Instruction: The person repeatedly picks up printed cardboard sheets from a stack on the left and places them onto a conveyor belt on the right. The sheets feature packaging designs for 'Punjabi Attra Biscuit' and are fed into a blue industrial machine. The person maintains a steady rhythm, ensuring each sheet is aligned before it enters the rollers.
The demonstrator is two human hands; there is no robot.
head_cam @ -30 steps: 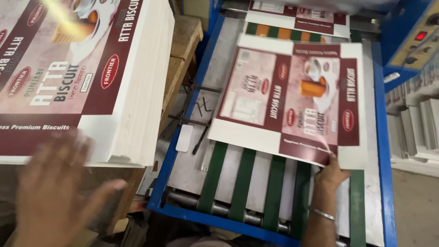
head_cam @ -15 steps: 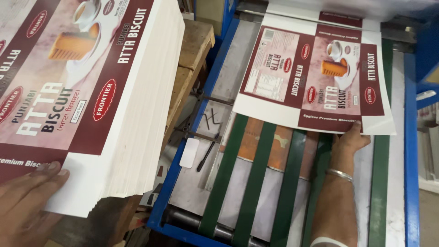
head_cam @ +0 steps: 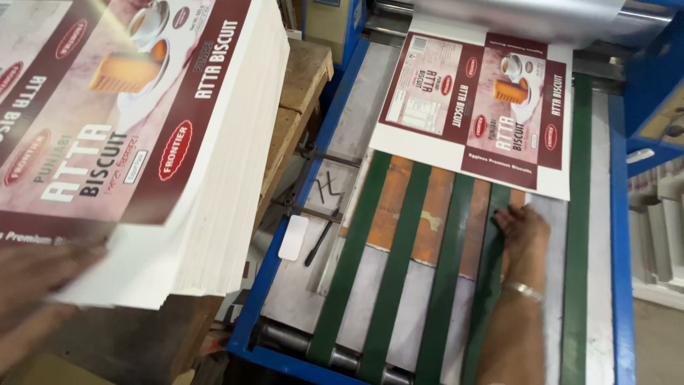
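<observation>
far left, low: left hand [head_cam: 35, 285], blurred, lying against the near edge of the tall stack of printed sheets [head_cam: 153, 135]; fingers look loosely spread, though hard to tell whether gripping or only steadying. stack piled high on a wooden block [head_cam: 299, 93], printed maroon face up, white edges squared, apparently kept within easy reach of the feeder.

middle: metal feed bed with a blue frame [head_cam: 260, 285] along its side; a small white tag [head_cam: 293, 237] and a dark thin tool [head_cam: 318, 242] lying on the bare plate just beside the belts. green belts [head_cam: 399, 249] running lengthwise, orange-brown strips between them.

right: one printed carton sheet [head_cam: 477, 107] lying flat across the belts, far end tucked under the silver roller [head_cam: 527, 18], face up. right hand [head_cam: 524, 232] flat on the bed, palm down, fingers pressed together, tips touching the sheet's near edge, seemingly to keep it square against the feed. bangle [head_cam: 522, 289] on the wrist.
</observation>
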